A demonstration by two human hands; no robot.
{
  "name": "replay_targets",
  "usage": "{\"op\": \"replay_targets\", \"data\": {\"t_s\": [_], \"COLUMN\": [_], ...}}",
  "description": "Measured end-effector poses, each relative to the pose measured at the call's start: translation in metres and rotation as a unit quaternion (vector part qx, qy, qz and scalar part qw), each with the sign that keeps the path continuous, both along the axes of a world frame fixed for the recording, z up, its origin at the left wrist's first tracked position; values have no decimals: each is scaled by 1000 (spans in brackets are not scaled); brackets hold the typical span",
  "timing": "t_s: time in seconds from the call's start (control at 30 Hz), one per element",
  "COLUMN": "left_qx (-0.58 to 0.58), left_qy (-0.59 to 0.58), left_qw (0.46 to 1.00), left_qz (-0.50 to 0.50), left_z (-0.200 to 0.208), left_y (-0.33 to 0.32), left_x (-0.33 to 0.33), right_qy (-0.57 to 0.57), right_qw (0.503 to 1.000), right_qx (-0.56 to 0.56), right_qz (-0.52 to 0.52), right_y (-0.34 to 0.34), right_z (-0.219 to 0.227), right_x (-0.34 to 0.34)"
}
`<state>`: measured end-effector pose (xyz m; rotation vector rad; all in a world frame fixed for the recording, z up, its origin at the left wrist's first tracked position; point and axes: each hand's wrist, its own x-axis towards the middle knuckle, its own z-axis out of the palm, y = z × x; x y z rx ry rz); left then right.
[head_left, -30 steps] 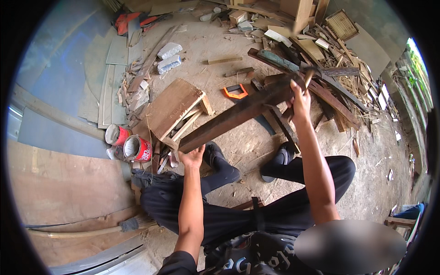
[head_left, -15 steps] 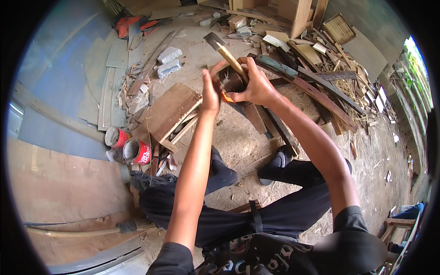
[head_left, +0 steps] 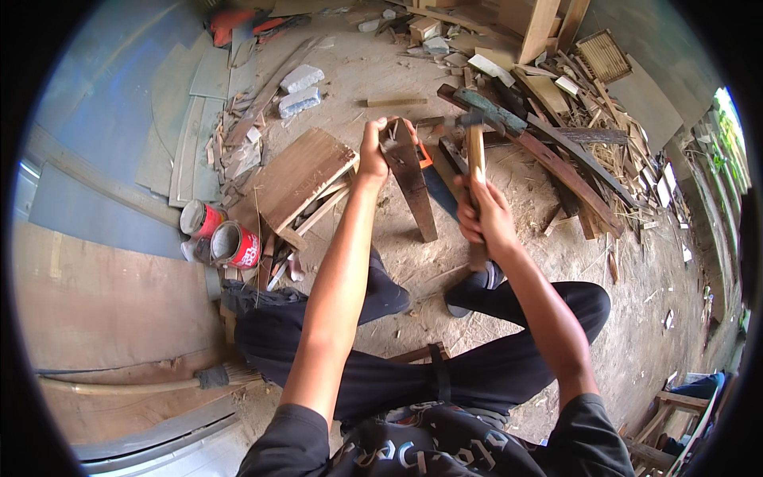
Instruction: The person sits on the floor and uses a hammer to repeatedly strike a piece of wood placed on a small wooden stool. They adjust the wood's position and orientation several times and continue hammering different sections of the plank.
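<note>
My left hand (head_left: 375,153) is wrapped around the upper end of a dark brown wooden board (head_left: 413,191). The board tilts, its lower end toward the floor between my feet. To its right, my right hand (head_left: 488,216) grips the wooden handle of a hammer (head_left: 476,151). The hammer head is up and slightly blurred, apart from the board. Just behind the board shows a saw (head_left: 441,195) with an orange handle part and a dark blue blade; the board hides some of it.
A brown wooden box-like piece (head_left: 310,175) lies left of my hands, near two red paint cans (head_left: 238,246). Pale blocks (head_left: 300,89) rest farther off. Long timbers (head_left: 556,163) and scrap wood pile up at the right. A broom (head_left: 143,385) lies at lower left.
My right hand has drawn away from the board to the right and nearer me, now holding the hammer upright by its handle. The left hand still holds the board, whose length now shows.
</note>
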<state>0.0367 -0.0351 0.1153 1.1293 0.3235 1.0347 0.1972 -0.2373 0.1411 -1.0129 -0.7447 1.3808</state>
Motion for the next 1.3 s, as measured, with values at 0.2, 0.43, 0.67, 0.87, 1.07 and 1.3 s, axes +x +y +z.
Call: {"op": "replay_targets", "data": {"t_s": [0.2,0.43,0.67,0.87,1.07,1.3], "left_qx": [-11,2,-27,-24,-10,16], "left_qy": [-55,-55,-103,-95,-76,-78], "left_qw": [996,996,991,992,995,996], "left_qz": [-67,-76,-84,-76,-68,-48], "left_z": [-3,-8,-15,-15,-14,-17], "left_y": [19,15,23,21,19,6], "left_x": [-22,-25,-52,-55,-45,-57], "right_qy": [-48,-197,-34,-162,-201,-49], "right_qw": [988,971,999,982,976,991], "right_qx": [-114,-108,-11,-85,-61,-125], "right_qz": [98,86,-39,56,54,8], "right_y": [-48,-37,-36,-40,-33,-63], "right_z": [0,-1,-21,-15,-36,-88], "right_x": [1,-19,-16,-16,-28,-53]}}
